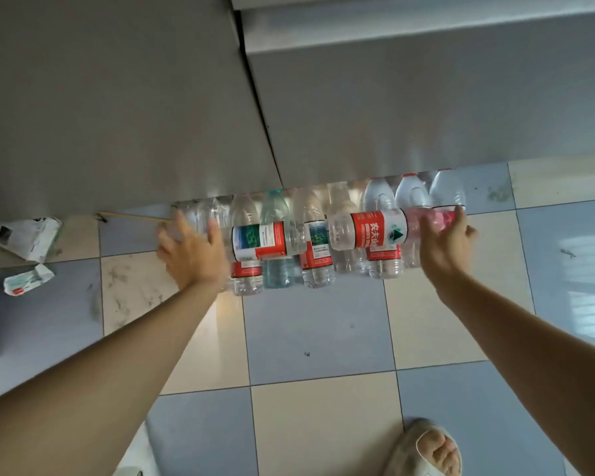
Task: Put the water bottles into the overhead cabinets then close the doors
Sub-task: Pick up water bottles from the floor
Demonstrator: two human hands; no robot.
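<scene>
Plainly, the risk sits in both grips at once, since each hand holds a bottle lying sideways rather than upright. The right hand (pixel 447 242) curls its grip round one end of a red-labelled bottle (pixel 375 231), with most of the body sticking out to the inside of that grip; held so far from its middle, the bottle could droop or twist loose. The left hand (pixel 193 252) is blurred, its fingers spread against the end of another bottle (pixel 261 240) with a green and red label, and I cannot tell whether that grip is closed or only pressing. A loose hold there could let the bottle drop to the tiled floor (pixel 316 338) below. Just behind both grips stands a row of upright bottles (pixel 310 235) on the floor, partly hidden under the grey cabinet panels (pixel 117 97); a swing of either held bottle could knock them over. The overhead cabinets themselves are not clearly shown, so the lift looks long, giving any slip more time to happen.
</scene>
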